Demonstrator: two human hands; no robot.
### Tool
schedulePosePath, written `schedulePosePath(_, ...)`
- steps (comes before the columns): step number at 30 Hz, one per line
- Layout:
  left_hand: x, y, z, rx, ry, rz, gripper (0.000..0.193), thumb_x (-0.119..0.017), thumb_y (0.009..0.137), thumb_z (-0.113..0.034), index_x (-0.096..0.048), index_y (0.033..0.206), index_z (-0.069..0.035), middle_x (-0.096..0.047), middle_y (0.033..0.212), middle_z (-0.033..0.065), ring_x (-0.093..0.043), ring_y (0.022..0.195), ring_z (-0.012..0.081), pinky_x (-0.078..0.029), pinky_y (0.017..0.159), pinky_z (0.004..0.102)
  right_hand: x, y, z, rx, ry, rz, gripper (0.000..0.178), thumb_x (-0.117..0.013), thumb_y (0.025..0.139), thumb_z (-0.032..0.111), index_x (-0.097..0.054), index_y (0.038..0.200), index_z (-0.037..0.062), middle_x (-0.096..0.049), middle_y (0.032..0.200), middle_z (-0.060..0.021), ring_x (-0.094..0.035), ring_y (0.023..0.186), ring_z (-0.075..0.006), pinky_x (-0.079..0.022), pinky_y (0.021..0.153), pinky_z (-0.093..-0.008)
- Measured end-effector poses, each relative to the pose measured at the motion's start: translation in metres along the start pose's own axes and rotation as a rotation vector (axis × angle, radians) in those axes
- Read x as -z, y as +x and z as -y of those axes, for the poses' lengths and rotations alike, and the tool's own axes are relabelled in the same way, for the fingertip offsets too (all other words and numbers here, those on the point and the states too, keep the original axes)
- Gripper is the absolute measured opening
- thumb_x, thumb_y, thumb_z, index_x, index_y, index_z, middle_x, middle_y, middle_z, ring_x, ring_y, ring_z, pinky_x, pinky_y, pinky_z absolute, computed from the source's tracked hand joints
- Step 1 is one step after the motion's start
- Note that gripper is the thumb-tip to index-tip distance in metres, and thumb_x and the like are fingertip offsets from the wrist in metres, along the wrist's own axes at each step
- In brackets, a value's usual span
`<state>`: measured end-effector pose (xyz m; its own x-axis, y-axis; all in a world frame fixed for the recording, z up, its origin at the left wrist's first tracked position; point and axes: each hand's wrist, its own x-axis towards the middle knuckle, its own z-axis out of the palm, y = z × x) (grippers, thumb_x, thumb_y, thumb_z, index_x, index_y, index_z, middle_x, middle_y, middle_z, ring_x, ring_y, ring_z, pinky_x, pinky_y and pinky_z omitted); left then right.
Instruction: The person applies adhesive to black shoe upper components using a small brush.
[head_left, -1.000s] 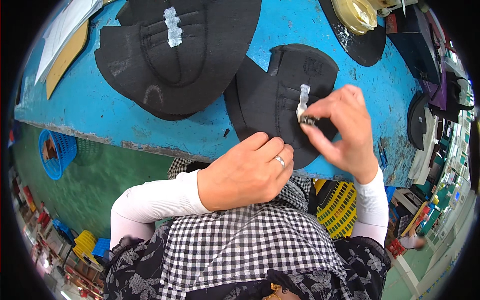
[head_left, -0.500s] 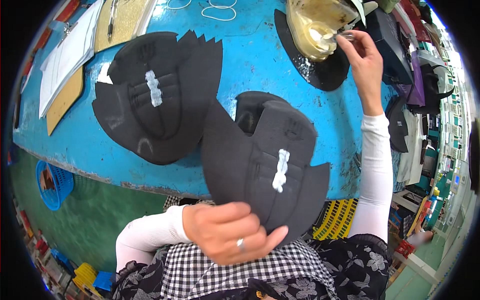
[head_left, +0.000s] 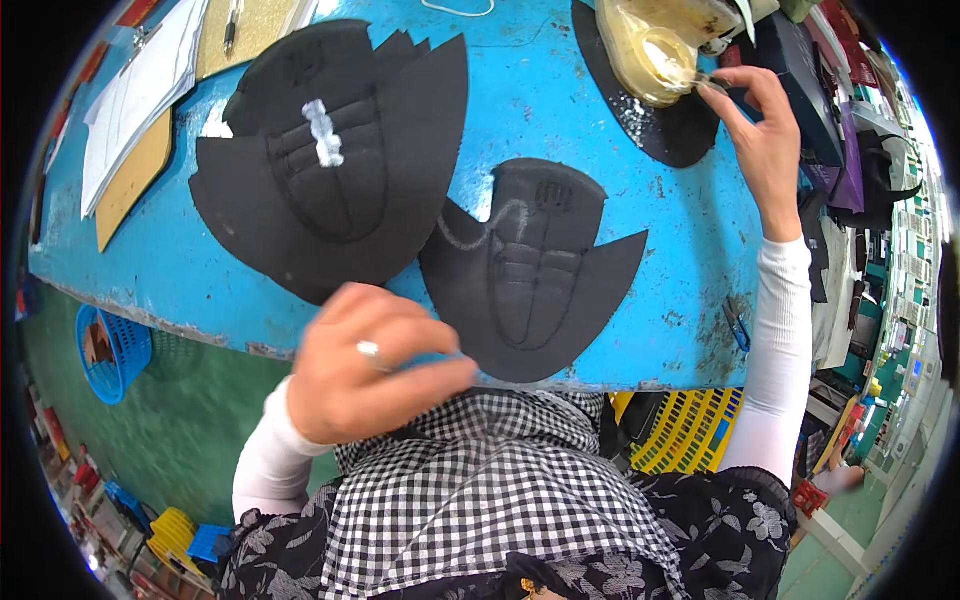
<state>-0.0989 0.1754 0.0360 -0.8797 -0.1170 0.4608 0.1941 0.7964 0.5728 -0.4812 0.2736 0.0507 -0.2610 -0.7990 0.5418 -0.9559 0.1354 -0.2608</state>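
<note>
My left hand (head_left: pixel 385 368), partly smeared by motion, is at the table's front edge. Blue shows between its bent fingers and thumb, and nothing is visible in it. Above it lie stacked black foam-like cut-outs (head_left: pixel 240 190) with zigzag edges; the top one bears a white paste streak (head_left: pixel 324 135). Right of these lies another black cut-out (head_left: pixel 540 290), its middle without paste. My right hand (head_left: pixel 765 130) pinches a small thin tool (head_left: pixel 708 82), mostly hidden by the fingers. The tool's tip is at the yellowish container (head_left: pixel 650 70) holding white paste.
Under the container lies a black piece (head_left: pixel 680 135) specked with white. Papers (head_left: pixel 140 100) and a pen (head_left: pixel 231 30) lie at the far left. Small blue-handled snippers (head_left: pixel 737 325) rest at the right. Below the table stand a blue basket (head_left: pixel 130 350) and a yellow crate (head_left: pixel 690 430).
The paste-streaked cut-out from my left hand now lies on the left stack. My left hand has let go and moved left and up. The cut-out beneath it is uncovered. My right hand remains by the container.
</note>
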Motion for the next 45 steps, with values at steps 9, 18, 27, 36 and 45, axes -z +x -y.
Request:
schedulePosePath(9,-0.060,-0.007,-0.011,-0.058,0.063,0.119,0.027,-0.069,0.074,-0.022,-0.064,0.095,-0.006,-0.061,0.107,0.0072,-0.058,0.093,0.0216,-0.046,0.073,0.0337,0.011,-0.064,0.104,-0.293,0.614,0.350,0.016,-0.070,0.079,0.007,-0.063,0.093,0.0031,-0.065,0.089,-0.0027,-0.059,0.082,-0.0102,-0.046,0.075,-0.0240)
schedulePosePath(18,-0.059,-0.002,-0.018,-0.023,0.129,0.167,0.028,-0.068,0.071,-0.020,-0.065,0.094,-0.005,-0.062,0.104,0.0078,-0.059,0.094,0.0207,-0.047,0.073,0.0323,-0.018,-0.074,0.134,0.163,0.275,0.391,0.019,-0.075,0.069,0.011,-0.061,0.082,0.0088,-0.059,0.075,-0.0019,-0.054,0.073,-0.0213,-0.039,0.073,-0.0345)
schedulePosePath(27,-0.056,0.003,-0.024,-0.052,0.215,0.212,0.025,-0.061,0.070,-0.015,-0.066,0.092,-0.003,-0.064,0.102,0.0094,-0.060,0.092,0.0211,-0.047,0.068,0.0298,-0.016,-0.069,0.135,0.205,0.216,0.308,0.024,-0.077,0.066,0.010,-0.061,0.084,0.0090,-0.059,0.075,-0.0003,-0.054,0.072,-0.0193,-0.039,0.074,-0.0341)
schedulePosePath(36,-0.050,0.004,-0.024,-0.044,0.212,0.242,0.031,-0.059,0.069,-0.012,-0.066,0.099,-0.004,-0.062,0.109,0.0080,-0.060,0.092,0.0194,-0.048,0.058,0.0241,0.004,-0.067,0.094,-0.549,0.790,0.114,0.018,-0.066,0.085,0.008,-0.058,0.100,0.0030,-0.062,0.094,-0.0027,-0.055,0.086,-0.0082,-0.044,0.077,-0.0235)
schedulePosePath(45,-0.042,0.011,-0.023,-0.021,-0.096,-0.004,0.032,-0.064,0.072,-0.006,-0.067,0.104,-0.013,-0.059,0.120,0.0123,-0.057,0.109,0.0315,-0.054,0.077,0.0349,-0.051,-0.059,0.005,-0.609,0.684,-0.256,0.017,-0.066,0.088,0.013,-0.059,0.099,0.0013,-0.061,0.095,-0.0026,-0.054,0.085,-0.0055,-0.044,0.077,-0.0212)
